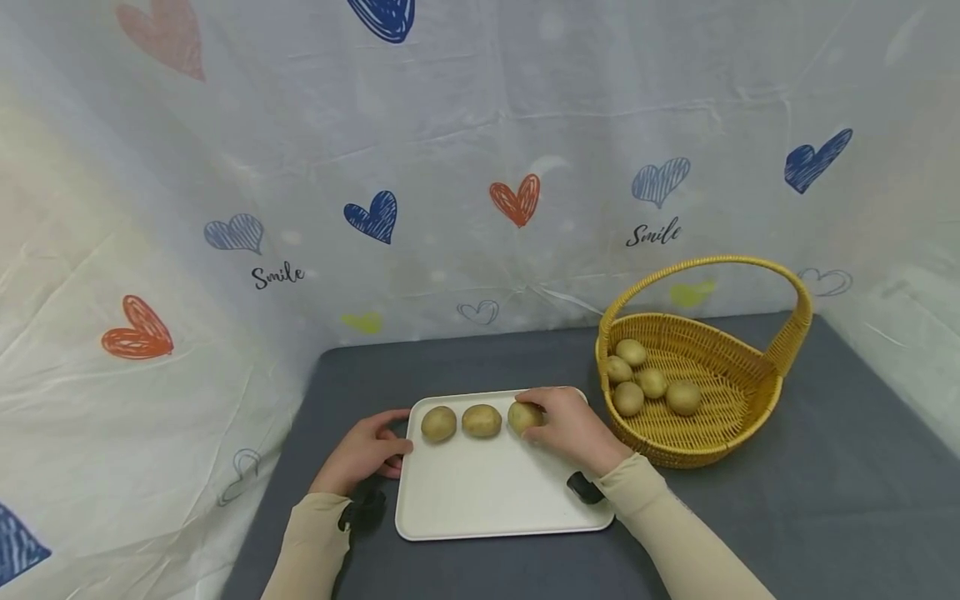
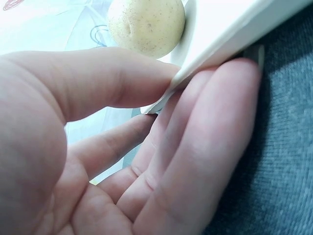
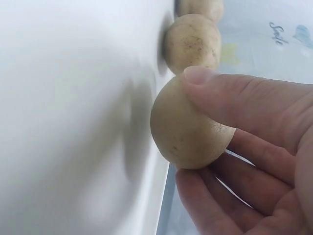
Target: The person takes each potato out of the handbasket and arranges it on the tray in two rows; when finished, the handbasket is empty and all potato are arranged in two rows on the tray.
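Observation:
A white rectangular tray (image 1: 495,492) lies on the dark grey table. My left hand (image 1: 363,452) grips its left edge, thumb on the rim and fingers beneath, as the left wrist view shows. My right hand (image 1: 572,427) holds a potato (image 3: 188,127) between thumb and fingers, close over the tray's far right part. Two more potatoes sit in a row along the far side: one at the left (image 1: 438,424), nearest my left thumb, and one in the middle (image 1: 482,421).
A yellow wicker basket (image 1: 738,358) with a tall arched handle stands right of the tray, with several potatoes (image 1: 652,383) gathered at its left side. Behind the table (image 1: 810,500) hangs a white cloth (image 1: 450,125) printed with hearts.

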